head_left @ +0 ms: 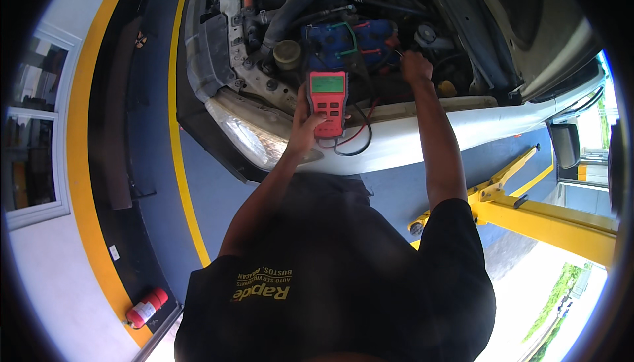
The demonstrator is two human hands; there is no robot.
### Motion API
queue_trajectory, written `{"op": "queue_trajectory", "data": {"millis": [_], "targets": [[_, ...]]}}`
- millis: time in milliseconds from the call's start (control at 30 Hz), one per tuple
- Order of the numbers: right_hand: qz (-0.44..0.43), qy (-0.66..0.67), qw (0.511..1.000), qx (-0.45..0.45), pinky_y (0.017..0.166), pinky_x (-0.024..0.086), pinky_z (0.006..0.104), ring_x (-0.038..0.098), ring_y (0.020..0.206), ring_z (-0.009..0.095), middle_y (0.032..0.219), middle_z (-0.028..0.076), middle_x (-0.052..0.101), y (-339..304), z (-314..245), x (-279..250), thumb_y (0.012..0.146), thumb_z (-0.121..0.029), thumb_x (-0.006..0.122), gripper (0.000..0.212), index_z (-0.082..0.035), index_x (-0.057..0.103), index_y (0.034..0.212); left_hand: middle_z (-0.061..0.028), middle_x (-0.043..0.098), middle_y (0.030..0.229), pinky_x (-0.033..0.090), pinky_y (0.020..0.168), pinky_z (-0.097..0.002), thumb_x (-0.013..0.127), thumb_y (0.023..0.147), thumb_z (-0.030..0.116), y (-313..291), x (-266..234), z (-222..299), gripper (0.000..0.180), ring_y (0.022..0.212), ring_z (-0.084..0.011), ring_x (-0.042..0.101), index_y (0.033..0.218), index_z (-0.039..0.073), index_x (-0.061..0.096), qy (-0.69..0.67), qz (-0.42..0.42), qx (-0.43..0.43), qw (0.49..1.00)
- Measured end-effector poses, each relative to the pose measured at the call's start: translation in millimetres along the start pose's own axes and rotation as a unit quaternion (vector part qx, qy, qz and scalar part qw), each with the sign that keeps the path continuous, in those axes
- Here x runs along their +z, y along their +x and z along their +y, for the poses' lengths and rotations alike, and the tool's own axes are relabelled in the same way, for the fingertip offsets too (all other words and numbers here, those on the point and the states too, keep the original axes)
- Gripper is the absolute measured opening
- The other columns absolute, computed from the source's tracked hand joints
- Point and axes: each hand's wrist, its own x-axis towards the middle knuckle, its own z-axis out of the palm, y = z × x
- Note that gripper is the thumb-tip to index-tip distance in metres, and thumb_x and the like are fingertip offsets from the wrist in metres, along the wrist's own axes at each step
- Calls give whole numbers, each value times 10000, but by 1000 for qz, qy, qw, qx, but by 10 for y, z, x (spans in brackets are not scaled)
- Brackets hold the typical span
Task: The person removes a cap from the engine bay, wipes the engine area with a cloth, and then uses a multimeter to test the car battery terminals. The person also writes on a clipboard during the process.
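Observation:
My left hand holds a red handheld battery tester with a lit green screen, the thumb resting near its buttons. Black and red test leads loop from the tester's lower end up toward the engine bay. Beyond the tester sits a blue-topped car battery, with green and pink-red strips across it. My right hand is closed at the battery's right end, beside a red piece near the terminal. A thin dark part sticks out from its fingers; what they grip is mostly hidden.
The white car's open engine bay surrounds the battery, with a round cap to its left and hoses behind. A headlight and fender lie below my arms. A yellow lift arm stands right; a fire extinguisher is at lower left.

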Motion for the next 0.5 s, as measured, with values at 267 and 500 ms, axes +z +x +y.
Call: {"op": "queue_trajectory", "data": {"millis": [267,500], "targets": [[-9,12,1000,-7,1005,622,529,764,1202,418,1269,210,790,61,57,30,1049,-273,679,255,-115,809,1200,-279,640,1426,668,972,-558,537,870,36,36,22,-11,860,1104,-482,775,1669,49,217,-1,11,2,1000],[-8,4,1000,10,1014,623,521,762,1219,405,1277,209,789,24,4,-26,1052,-275,674,272,-110,808,1222,-293,635,1427,669,969,-560,532,870,29,24,5,7,864,1105,-491,773,1670,38,207,9,0,-3,1000]]}}
